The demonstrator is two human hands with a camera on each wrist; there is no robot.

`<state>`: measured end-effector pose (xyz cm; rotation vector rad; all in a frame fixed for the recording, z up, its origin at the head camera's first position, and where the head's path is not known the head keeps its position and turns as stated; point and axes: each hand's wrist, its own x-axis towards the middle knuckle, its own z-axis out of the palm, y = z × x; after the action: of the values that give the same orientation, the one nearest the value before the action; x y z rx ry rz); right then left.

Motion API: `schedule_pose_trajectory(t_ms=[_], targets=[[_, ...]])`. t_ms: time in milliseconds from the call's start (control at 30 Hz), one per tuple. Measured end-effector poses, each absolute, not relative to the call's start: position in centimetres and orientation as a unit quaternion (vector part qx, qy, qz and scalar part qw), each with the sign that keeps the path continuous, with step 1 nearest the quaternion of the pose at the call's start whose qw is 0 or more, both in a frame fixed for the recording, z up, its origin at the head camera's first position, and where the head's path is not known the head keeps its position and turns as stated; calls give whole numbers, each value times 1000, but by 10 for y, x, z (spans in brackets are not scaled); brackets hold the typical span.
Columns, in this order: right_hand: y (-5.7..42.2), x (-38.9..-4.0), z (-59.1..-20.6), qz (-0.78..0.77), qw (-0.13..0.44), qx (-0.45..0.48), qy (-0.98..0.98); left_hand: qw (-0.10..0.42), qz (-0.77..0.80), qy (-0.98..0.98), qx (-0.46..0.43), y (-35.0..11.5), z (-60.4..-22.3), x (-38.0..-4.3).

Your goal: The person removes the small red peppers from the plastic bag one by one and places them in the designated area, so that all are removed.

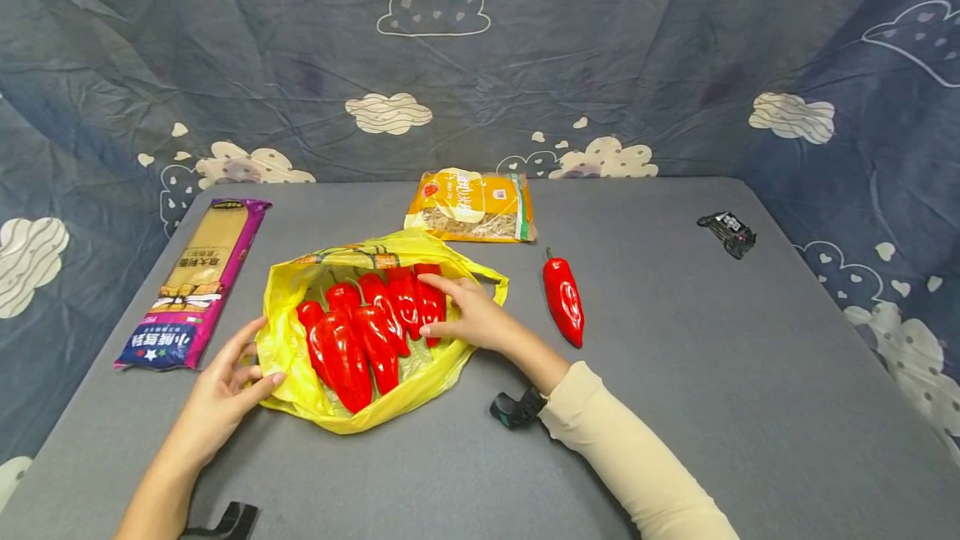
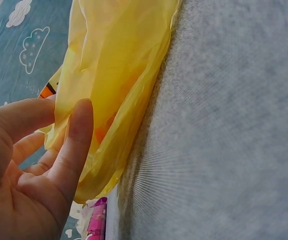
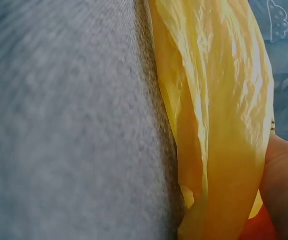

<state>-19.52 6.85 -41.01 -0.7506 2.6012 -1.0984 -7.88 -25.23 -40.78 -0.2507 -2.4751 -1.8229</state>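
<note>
A yellow plastic bag (image 1: pixel 390 411) lies with its mouth wide on the table, several glossy red peppers (image 1: pixel 342 361) inside. My left hand (image 1: pixel 221 390) holds the bag's left rim; the left wrist view shows the thumb on the near side of the plastic and other fingers behind it. Over the bag's right rim reaches my right hand (image 1: pixel 472 315), index finger and thumb spread apart at the rightmost red pepper (image 1: pixel 429 300). Its other fingers are hidden in the head view, and the bag wall blocks the fingertips in the right wrist view.
One red pepper (image 1: pixel 562 300) lies right of the bag. Behind stands an orange packet (image 1: pixel 472 205); a purple-edged pasta pack (image 1: pixel 193 286) lies at left. A small black object (image 1: pixel 729 232) is at far right. Cloud-patterned cloth (image 1: pixel 585 65) hangs at the back.
</note>
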Motion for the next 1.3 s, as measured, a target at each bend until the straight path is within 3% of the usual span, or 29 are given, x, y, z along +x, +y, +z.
schedule_pose_trajectory(t_ms=[767,1000,1300], targets=[[69,-197,-402,-363,108,-313,871,29,-597,-797,-84,-253,-408,-78],[71,-197,-407,-419,121,-282,855,36,-609,-787,-96,-251,-407,-79],[84,-183,-397,-529,201,-269,779,33,-601,-793,-98,-252,-410,-80]])
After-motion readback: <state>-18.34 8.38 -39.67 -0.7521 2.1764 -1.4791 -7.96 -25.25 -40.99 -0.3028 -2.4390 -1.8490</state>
